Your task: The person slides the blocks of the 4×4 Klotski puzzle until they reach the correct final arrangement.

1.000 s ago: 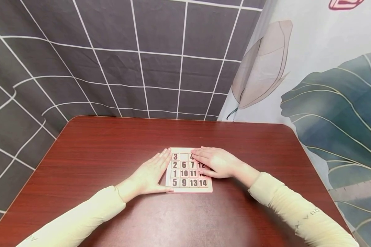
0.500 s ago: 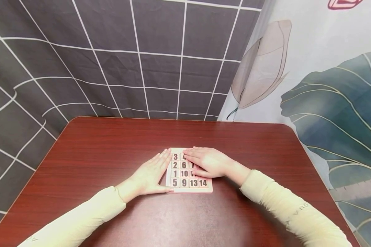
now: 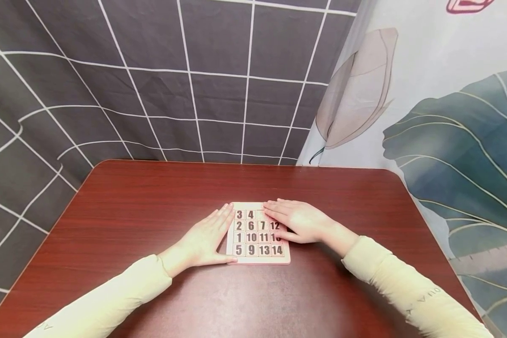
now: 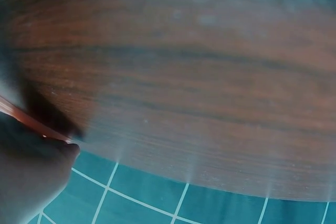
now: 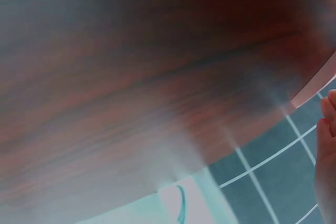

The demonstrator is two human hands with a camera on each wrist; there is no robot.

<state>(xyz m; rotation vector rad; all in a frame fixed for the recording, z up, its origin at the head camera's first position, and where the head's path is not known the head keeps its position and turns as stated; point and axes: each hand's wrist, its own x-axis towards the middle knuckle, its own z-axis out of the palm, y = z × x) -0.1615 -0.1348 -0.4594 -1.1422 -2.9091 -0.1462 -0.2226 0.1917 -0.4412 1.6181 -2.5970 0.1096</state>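
Observation:
A pale sliding number puzzle [image 3: 257,259] with a thin red edge lies flat on the table. Its square tiles carry black numbers. The tile marked 4 [image 3: 250,214] sits beside the 3 in the far row, with a vacant slot to its right. My left hand [image 3: 204,239] spans the puzzle's left side, fingers straight at the far corner and thumb on the near corner. My right hand [image 3: 304,223] lies with extended fingers over the right side, hiding the far-right tile spot and part of the tile below the 12. Each wrist view catches only part of its hand at the puzzle's edge.
The reddish-brown wooden table [image 3: 152,197] stretches around the puzzle on every side. Behind it hangs a dark grey curtain [image 3: 219,94] with white grid lines. A pale leaf-patterned curtain [image 3: 426,84] hangs at the right.
The 4 tile has slid one slot left, leaving the vacant slot on its right. My right hand moved left over the tiles, then back right. The left hand stayed still.

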